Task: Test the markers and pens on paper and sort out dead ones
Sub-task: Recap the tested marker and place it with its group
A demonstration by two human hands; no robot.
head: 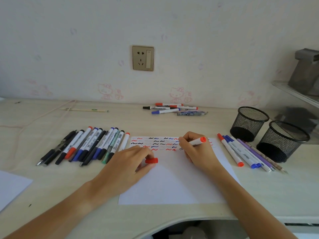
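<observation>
Gripping a red marker [196, 141] over the scribbled paper [172, 183] on the bench [69, 195], the right hand [195, 150] writes; the left hand [131, 163], just beside, pinches its red cap [151, 160].

1. The tip of the red marker [196, 141] is hidden behind the right hand [195, 149], so whether it touches the paper [172, 183] cannot be told.
2. The print on the marker barrels in the left row [86, 146] is too small to read.
3. The pens in the far pile [174, 109] overlap, so their count is unclear.
4. The grey object [305, 73] on the shelf [293, 92] is cut off by the right edge.
5. The second sheet [10, 187] runs off the left edge.
6. The mesh cups' [248, 124] insides are too dark to make out.
</observation>
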